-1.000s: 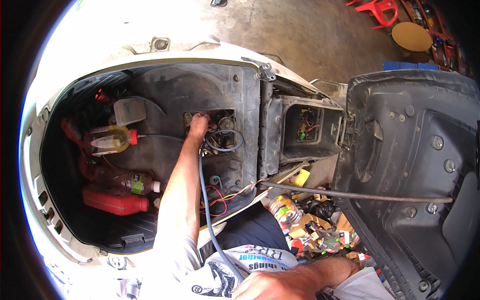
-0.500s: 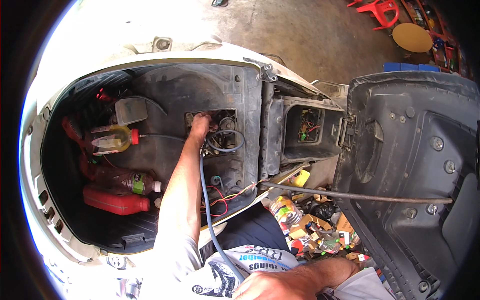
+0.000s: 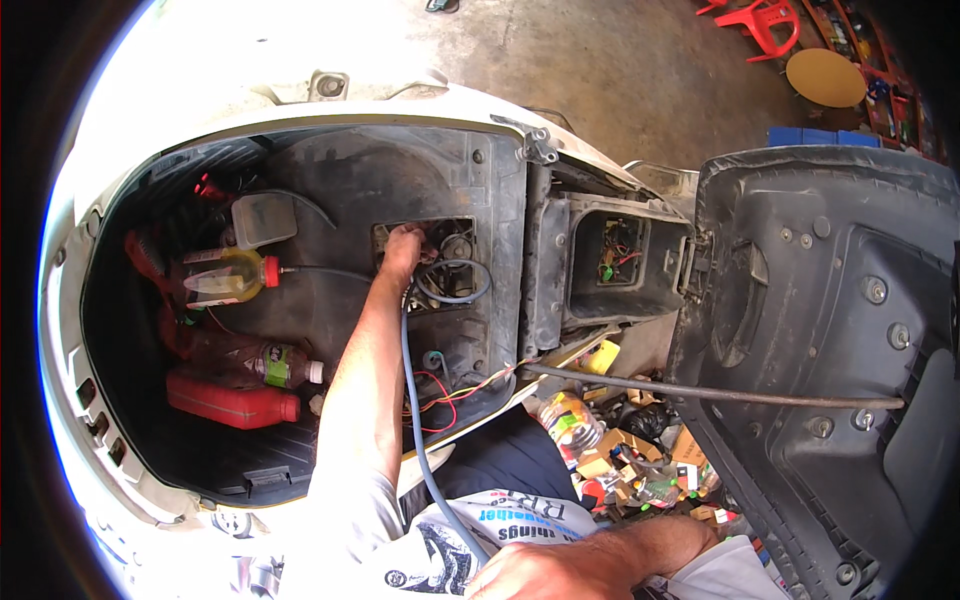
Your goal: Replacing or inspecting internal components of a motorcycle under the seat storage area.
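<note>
My left hand (image 3: 405, 246) reaches into a square access opening (image 3: 456, 240) in the floor of a scooter's under-seat storage box (image 3: 330, 165). Its fingers are bent together and point down; what they grip is hidden. Beside that hand a grey hose (image 3: 418, 420) makes a loop over the opening, then runs down across my shirt. Its near end meets my right hand (image 3: 530, 574) at the lower edge, which is curled round it, though the fingertips are out of sight. A plastic bottle of yellow liquid (image 3: 222, 277) lies left of my forearm, a dark tube at its red cap.
A red bottle (image 3: 232, 400), a clear bottle (image 3: 288, 366) and a translucent container (image 3: 264, 220) lie in the box. Loose coloured wires (image 3: 445, 398) hang by its near edge. The raised seat (image 3: 800, 290) stands right, with a metal rod (image 3: 700, 388) reaching it. Litter covers the ground below.
</note>
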`<action>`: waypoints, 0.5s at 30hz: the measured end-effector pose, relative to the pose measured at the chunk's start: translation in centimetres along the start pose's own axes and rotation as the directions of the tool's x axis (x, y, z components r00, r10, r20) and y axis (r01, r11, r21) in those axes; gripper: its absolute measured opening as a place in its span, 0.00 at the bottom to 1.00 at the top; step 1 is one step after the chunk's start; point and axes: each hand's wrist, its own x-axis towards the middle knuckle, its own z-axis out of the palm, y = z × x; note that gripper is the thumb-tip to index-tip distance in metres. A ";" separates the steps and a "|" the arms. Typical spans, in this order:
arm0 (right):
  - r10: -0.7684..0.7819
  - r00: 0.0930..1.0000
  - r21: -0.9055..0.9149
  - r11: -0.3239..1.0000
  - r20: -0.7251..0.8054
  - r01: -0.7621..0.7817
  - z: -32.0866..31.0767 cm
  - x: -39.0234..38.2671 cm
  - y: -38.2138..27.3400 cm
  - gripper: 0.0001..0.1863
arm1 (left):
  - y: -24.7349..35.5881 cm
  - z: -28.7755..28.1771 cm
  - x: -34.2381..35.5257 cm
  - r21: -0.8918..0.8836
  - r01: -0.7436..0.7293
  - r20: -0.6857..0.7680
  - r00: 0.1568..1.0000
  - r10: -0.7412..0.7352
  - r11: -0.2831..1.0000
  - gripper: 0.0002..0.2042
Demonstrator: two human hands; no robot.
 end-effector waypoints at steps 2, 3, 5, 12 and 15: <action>-0.003 1.000 0.005 1.000 -0.001 0.003 0.2 0.1 0.0 0.14 | -0.1 -0.4 0.2 -0.004 -0.007 0.004 1.000 0.007 1.000 0.19; -0.007 1.000 0.008 1.000 0.011 0.006 0.2 0.2 -0.1 0.14 | -0.2 -0.6 0.2 -0.007 -0.013 0.010 1.000 0.013 1.000 0.19; -0.009 1.000 0.020 1.000 0.019 0.009 0.0 0.1 0.2 0.14 | -0.3 -0.8 -0.1 -0.016 -0.002 0.003 1.000 0.002 1.000 0.19; -0.002 1.000 0.003 1.000 0.006 0.002 0.3 0.3 0.1 0.14 | 0.1 -0.4 -0.2 -0.010 -0.008 0.014 1.000 0.008 1.000 0.19; -0.002 1.000 0.000 1.000 0.006 0.002 0.2 0.2 0.2 0.13 | 0.5 -0.1 -0.6 0.004 0.008 0.010 1.000 -0.008 1.000 0.20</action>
